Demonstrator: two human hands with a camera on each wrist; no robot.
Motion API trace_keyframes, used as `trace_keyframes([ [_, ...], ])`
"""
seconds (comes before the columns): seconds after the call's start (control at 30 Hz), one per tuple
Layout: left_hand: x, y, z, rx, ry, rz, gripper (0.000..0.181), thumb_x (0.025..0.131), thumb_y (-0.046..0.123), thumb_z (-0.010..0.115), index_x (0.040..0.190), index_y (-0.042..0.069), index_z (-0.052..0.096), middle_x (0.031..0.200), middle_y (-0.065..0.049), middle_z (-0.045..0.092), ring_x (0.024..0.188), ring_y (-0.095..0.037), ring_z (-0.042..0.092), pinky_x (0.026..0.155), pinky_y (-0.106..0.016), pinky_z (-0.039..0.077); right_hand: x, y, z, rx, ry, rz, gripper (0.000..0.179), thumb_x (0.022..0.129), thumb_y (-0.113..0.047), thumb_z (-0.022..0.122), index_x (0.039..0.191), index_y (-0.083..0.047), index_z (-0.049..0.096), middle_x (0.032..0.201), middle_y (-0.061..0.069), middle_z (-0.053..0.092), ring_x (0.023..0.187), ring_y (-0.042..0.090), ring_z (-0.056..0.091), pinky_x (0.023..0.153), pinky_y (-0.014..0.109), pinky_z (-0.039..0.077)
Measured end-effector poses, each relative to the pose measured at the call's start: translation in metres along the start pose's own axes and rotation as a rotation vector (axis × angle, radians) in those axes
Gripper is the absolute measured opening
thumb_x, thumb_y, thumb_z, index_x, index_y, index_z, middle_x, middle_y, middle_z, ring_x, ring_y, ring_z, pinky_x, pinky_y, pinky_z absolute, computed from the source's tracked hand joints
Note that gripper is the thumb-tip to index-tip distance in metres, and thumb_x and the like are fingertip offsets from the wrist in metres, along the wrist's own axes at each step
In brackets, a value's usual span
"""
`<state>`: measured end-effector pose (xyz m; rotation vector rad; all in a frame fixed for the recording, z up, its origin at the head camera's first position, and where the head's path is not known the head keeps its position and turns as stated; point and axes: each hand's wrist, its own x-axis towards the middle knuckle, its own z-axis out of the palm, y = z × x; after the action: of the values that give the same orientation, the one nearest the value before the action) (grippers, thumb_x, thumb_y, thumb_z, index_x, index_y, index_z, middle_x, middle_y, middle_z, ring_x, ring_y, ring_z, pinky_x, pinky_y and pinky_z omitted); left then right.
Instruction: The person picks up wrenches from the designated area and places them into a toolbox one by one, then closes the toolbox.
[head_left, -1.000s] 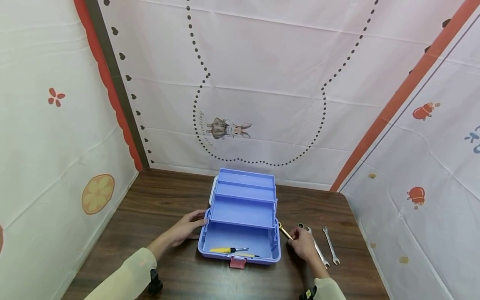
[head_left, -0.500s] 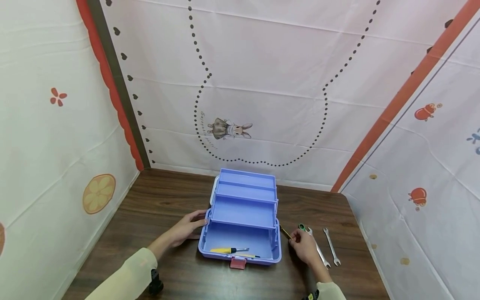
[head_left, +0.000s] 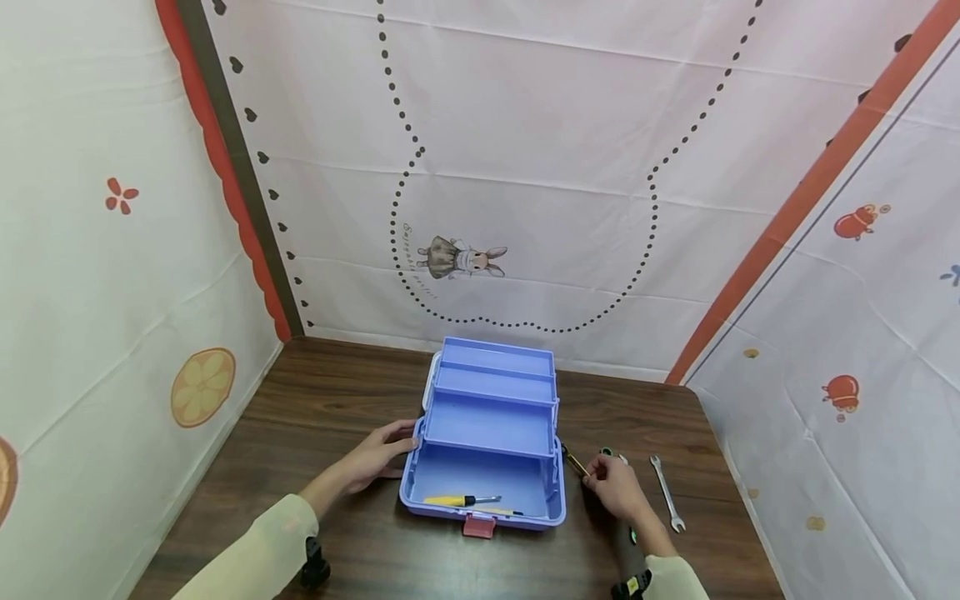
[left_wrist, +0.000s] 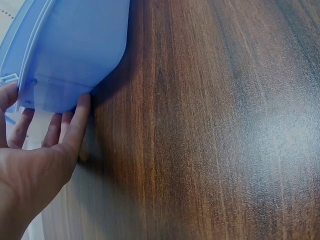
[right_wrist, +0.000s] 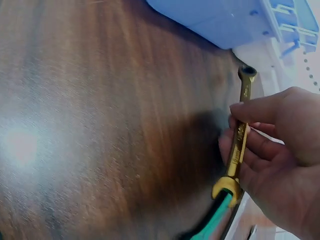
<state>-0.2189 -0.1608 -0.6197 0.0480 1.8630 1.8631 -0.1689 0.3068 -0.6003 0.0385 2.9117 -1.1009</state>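
Observation:
My right hand (head_left: 618, 489) pinches a gold combination wrench (right_wrist: 239, 140) between thumb and fingers, just right of the blue toolbox (head_left: 487, 527). In the right wrist view its ring end points toward the box; its open end overlaps a black-and-green handle (right_wrist: 216, 220). My left hand (head_left: 375, 457) holds the box's left side, thumb at the rim and fingers against the outer wall (left_wrist: 75, 45). The toolbox stands open with its trays raised. A yellow-handled screwdriver (head_left: 450, 501) and a thin yellow stick with a dark tip (head_left: 498, 511) lie in its bottom.
A silver open-end wrench (head_left: 667, 493) lies on the wooden table (head_left: 337, 375) to the right. Another silver wrench (head_left: 623, 459) is mostly hidden by my right hand and forearm. Printed cloth (head_left: 525, 208) hangs behind the table and along both sides.
My right hand has shifted slightly right with the gold wrench, now covering most of the nearer silver wrench. My left hand stays on the toolbox. The head view has drifted slightly.

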Motion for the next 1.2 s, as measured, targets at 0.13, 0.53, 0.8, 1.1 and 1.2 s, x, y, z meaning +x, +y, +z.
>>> trace_keyframes([
  [0.13, 0.0, -0.003, 0.0, 0.005, 0.0, -0.004, 0.067, 0.105, 0.033, 0.069, 0.16, 0.006, 0.041, 0.159, -0.025, 0.042, 0.139, -0.042, 0.051, 0.095, -0.055, 0.061, -0.001, 0.003, -0.001, 0.074, -0.045, 0.056, 0.011, 0.088, 0.004, 0.073, 0.087, -0.005, 0.067, 0.078, 0.002, 0.059, 0.068, 0.016, 0.059, 0.058, 0.028, 0.049],
  [0.53, -0.002, -0.001, 0.001, 0.016, -0.019, 0.0, 0.067, 0.106, 0.034, 0.067, 0.161, 0.007, 0.04, 0.16, -0.025, 0.041, 0.141, -0.044, 0.048, 0.097, -0.056, 0.06, 0.004, -0.01, -0.014, 0.336, -0.041, 0.089, 0.006, 0.093, 0.011, 0.066, 0.095, 0.006, 0.065, 0.083, 0.01, 0.064, 0.075, 0.021, 0.061, 0.065, 0.033, 0.058],
  [0.8, -0.003, 0.003, 0.001, 0.031, -0.034, 0.004, 0.066, 0.107, 0.034, 0.066, 0.161, 0.007, 0.039, 0.16, -0.026, 0.04, 0.142, -0.045, 0.048, 0.097, -0.056, 0.06, 0.011, -0.029, -0.041, 0.236, -0.015, 0.076, 0.007, 0.099, 0.002, 0.067, 0.105, 0.005, 0.067, 0.091, 0.011, 0.063, 0.078, 0.021, 0.059, 0.063, 0.027, 0.051],
  [1.1, 0.001, 0.003, -0.002, 0.066, -0.04, 0.019, 0.063, 0.107, 0.035, 0.066, 0.16, 0.009, 0.042, 0.159, -0.025, 0.041, 0.137, -0.042, 0.051, 0.095, -0.056, 0.06, 0.02, -0.051, -0.056, 0.18, 0.002, -0.027, 0.006, 0.099, -0.002, 0.071, 0.103, 0.001, 0.07, 0.087, 0.009, 0.064, 0.078, 0.02, 0.057, 0.062, 0.026, 0.05],
  [1.2, 0.001, 0.003, -0.002, 0.065, -0.047, 0.021, 0.062, 0.108, 0.033, 0.065, 0.16, 0.009, 0.042, 0.159, -0.025, 0.04, 0.137, -0.041, 0.052, 0.095, -0.056, 0.06, 0.022, -0.062, -0.059, 0.182, -0.015, -0.058, 0.008, 0.098, -0.004, 0.073, 0.104, 0.001, 0.071, 0.088, 0.01, 0.064, 0.077, 0.022, 0.058, 0.061, 0.026, 0.051],
])
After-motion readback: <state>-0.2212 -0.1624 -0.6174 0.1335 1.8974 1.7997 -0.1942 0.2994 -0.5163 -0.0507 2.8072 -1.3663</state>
